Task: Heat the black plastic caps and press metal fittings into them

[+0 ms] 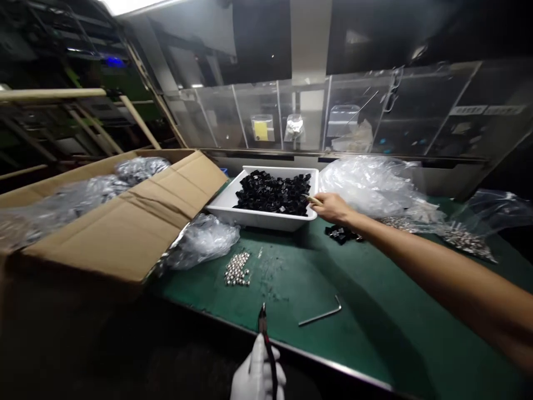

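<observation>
My left hand [258,373], in a white glove, is closed around a pair of pliers [263,322] with dark handles. Their narrow jaws point away from me, over the near edge of the bench. My bare right hand [331,208] reaches across to the right rim of a white bin [275,220]. Its fingers are drawn together, with a pale yellowish covering at the tip; what they hold is not clear. Small black parts [272,191] are heaped in the bin. Between the two hands, an L-shaped hex key [320,318] and a cluster of small shiny metal pieces [236,270] lie on the bench.
A cardboard box [125,228] with plastic-wrapped contents stands at left, its flap over the bench. Clear plastic bags [368,186] lie at back right, near a bag of small metal parts [466,240]. More black parts [339,233] sit under my right wrist. Transparent panels [254,94] rise behind.
</observation>
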Demonstrator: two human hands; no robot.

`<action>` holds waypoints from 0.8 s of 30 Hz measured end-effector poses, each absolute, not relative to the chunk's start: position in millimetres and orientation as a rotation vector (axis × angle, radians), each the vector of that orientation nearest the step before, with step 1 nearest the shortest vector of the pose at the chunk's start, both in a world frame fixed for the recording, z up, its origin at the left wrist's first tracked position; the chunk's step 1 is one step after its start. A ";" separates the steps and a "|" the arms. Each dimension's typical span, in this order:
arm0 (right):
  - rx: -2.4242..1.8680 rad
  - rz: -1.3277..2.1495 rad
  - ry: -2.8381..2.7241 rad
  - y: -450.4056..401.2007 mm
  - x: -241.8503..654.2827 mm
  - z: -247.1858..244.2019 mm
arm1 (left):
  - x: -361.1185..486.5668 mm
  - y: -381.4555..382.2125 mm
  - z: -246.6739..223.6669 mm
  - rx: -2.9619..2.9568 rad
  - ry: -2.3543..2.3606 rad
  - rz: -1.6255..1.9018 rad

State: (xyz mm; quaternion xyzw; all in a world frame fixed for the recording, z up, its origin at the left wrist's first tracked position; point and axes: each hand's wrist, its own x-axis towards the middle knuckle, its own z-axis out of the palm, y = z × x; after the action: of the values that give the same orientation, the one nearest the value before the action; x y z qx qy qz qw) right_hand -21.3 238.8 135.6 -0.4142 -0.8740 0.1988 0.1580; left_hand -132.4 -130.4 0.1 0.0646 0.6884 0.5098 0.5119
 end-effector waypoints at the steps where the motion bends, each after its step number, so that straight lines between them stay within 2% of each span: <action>1: -1.178 0.581 -2.489 228.6 -6.6 130.9 | -138.7 -130.1 3.2 0.179 1.733 1.243; 4: -1.142 0.665 -2.492 195.7 46.6 109.1 | -170.8 -125.7 18.4 0.349 1.934 1.215; 7: -1.175 0.724 -2.483 165.9 106.3 76.6 | -211.4 -119.6 36.9 0.569 2.229 0.994; 8: -1.211 0.747 -2.474 157.4 125.8 64.3 | -223.3 -117.7 42.1 0.686 2.396 0.837; 10: -1.292 0.777 -2.414 142.9 162.5 39.7 | -241.3 -113.9 49.4 0.980 2.702 0.309; 13: -1.404 0.832 -2.319 126.0 208.3 8.0 | -252.5 -108.5 51.1 1.217 2.840 -0.274; 18: -1.526 0.864 -2.251 108.8 253.1 -25.1 | -252.5 -100.4 47.9 1.314 2.815 -0.552; 24: -1.540 0.862 -2.268 97.1 262.4 -40.5 | -259.7 -92.2 66.0 1.442 2.771 -0.764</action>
State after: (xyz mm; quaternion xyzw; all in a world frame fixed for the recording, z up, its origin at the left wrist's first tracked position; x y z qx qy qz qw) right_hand 262.4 97.1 -40.5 -0.5311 -0.7821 0.2974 0.1335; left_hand -259.7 -92.2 66.0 0.4481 0.8611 -0.2375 -0.0374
